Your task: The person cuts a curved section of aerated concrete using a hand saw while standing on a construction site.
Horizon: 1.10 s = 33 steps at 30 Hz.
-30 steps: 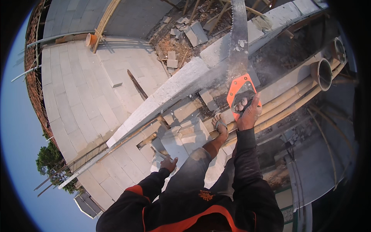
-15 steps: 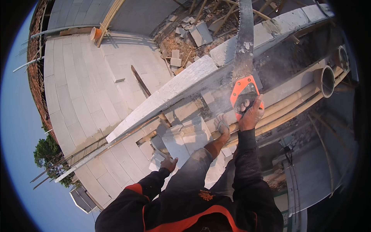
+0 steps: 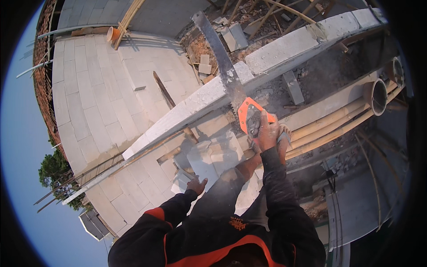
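My right hand [image 3: 267, 133] is wrapped round the orange-and-black handle of a hand saw [image 3: 218, 49]. Its long, dusty toothed blade points away and to the left, passing over the white block wall [image 3: 209, 92]; whether it touches the wall I cannot tell. Lower left, beside my bent knee, is my left hand [image 3: 195, 184], thumb apart from the fingers and holding nothing I can see. It lies next to pale blocks [image 3: 180, 181], perhaps resting on one. My bare feet are near the saw handle, one [image 3: 283, 131] just right of my right hand.
Bamboo poles [image 3: 329, 122] run to the right beside a round pipe-like opening [image 3: 378, 97]. A loose grey block [image 3: 293, 87] lies past the wall's near side. Rubble [image 3: 233, 35] and leaning poles fill the far ground. An orange bucket [image 3: 113, 34] stands far left.
My right hand has come left and a little nearer, and the saw blade has swung left. The loose grey block, mostly hidden before, now shows. My left hand has barely moved.
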{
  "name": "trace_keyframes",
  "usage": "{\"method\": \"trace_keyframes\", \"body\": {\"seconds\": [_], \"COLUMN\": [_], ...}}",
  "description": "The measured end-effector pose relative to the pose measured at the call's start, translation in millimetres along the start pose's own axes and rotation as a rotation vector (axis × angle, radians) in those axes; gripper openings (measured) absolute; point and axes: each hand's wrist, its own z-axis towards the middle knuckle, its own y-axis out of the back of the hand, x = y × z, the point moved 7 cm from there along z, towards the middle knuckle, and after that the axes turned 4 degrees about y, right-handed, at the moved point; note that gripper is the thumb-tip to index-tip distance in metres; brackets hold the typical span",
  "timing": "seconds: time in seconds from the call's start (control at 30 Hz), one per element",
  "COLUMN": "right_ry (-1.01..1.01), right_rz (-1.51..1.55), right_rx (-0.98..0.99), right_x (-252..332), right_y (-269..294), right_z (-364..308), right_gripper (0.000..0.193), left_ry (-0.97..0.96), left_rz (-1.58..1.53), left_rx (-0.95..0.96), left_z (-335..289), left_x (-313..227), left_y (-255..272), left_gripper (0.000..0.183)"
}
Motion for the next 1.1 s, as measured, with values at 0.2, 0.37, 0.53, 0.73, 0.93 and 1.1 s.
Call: {"method": "trace_keyframes", "body": {"seconds": [0.2, 0.37, 0.53, 0.73, 0.93, 1.1], "right_ry": [-0.263, -0.178, -0.142, -0.291, -0.159, -0.348], "right_rz": [0.07, 0.65, -0.18, 0.271, -0.161, 0.042], "right_rx": [0.158, -0.16, 0.116, -0.072, 0.044, 0.214], "right_x": [7.9, 41.5, -49.4, 24.4, -41.1, -69.5], "right_y": [-24.6, 17.1, -27.9, -22.2, -59.2, -80.9], "right_z": [-34.6, 15.0, -30.9, -25.6, -56.9, -75.5], "right_gripper": [0.034, 0.034, 0.032, 0.034, 0.031, 0.029], "left_ry": [0.031, 0.045, 0.028, 0.107, 0.085, 0.108], "left_rz": [-0.112, -0.103, -0.126, -0.159, -0.181, -0.238], "left_rx": [-0.005, 0.079, 0.002, 0.08, 0.104, 0.074], "left_z": [-13.9, -15.8, -10.3, -19.2, -18.4, -24.7], "left_x": [10.4, 17.0, 8.3, 18.4, 20.3, 17.9], "left_y": [-3.3, -12.2, -10.3, -14.3, -26.8, -16.4], "left_gripper": [0.081, 0.083, 0.083, 0.086, 0.083, 0.083]}}
